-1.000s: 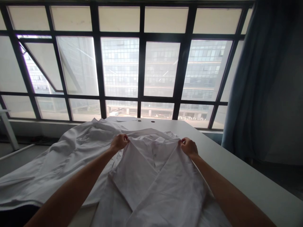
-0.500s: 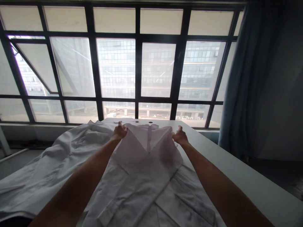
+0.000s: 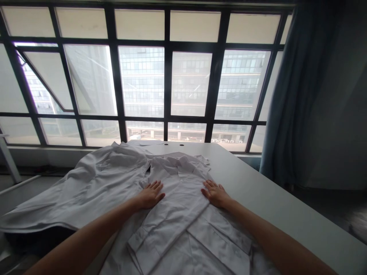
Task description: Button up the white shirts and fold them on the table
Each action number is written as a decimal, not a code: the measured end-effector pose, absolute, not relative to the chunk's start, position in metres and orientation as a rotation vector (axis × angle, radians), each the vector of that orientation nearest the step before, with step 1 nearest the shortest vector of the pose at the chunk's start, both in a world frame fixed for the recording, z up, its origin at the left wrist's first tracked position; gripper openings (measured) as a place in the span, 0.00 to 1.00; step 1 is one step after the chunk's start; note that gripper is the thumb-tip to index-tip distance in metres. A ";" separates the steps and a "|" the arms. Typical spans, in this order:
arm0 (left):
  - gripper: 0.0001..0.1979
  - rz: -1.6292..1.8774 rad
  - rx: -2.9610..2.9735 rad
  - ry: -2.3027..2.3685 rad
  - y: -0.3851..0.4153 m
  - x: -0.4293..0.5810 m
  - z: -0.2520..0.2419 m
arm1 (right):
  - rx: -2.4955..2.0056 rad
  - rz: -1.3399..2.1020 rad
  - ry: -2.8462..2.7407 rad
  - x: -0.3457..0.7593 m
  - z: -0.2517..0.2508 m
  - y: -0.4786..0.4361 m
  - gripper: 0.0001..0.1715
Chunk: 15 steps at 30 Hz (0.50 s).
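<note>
A white shirt (image 3: 183,202) lies spread on the white table (image 3: 258,202), its collar end at the far side and its sleeves folded in across the front. My left hand (image 3: 151,194) rests palm down on the shirt's left side, fingers spread. On the opposite side, my right hand (image 3: 215,193) lies flat near the shirt's right edge, its fingers stretched out too. Neither hand grips the cloth.
Another heap of white garments (image 3: 106,179) covers the table's left part and hangs over its edge. Two dark round holes (image 3: 181,145) mark the far end. Beyond stand wide windows (image 3: 187,84), with a blue-grey curtain (image 3: 298,114) on the right.
Both hands have let go of the shirt's raised collar end and come back nearer to me. The collar end now lies down on the table, and the hands rest flat on the cloth.
</note>
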<state>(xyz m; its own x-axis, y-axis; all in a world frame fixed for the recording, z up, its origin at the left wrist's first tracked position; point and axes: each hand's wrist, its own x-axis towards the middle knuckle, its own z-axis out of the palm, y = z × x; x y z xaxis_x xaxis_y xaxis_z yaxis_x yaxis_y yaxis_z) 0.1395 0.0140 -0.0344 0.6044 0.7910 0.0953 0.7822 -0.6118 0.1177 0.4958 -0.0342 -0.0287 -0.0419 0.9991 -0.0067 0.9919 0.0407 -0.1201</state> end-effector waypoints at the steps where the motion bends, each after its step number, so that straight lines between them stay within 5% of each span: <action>1: 0.31 0.222 2.766 1.346 0.008 0.139 -0.035 | -2.135 0.145 -2.205 0.495 -0.027 -0.041 0.36; 15: 0.25 0.246 2.684 1.638 -0.063 0.111 -0.006 | -2.010 0.417 -2.073 0.527 -0.001 -0.095 0.39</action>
<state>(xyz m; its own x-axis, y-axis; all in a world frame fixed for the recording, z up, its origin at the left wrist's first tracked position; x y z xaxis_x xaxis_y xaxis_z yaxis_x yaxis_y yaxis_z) 0.1114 -0.0632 -0.0061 0.4484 0.8830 0.1388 0.8849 -0.4604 0.0708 0.5268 -0.0955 -0.0009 -0.0373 0.9987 -0.0361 0.9350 0.0221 -0.3539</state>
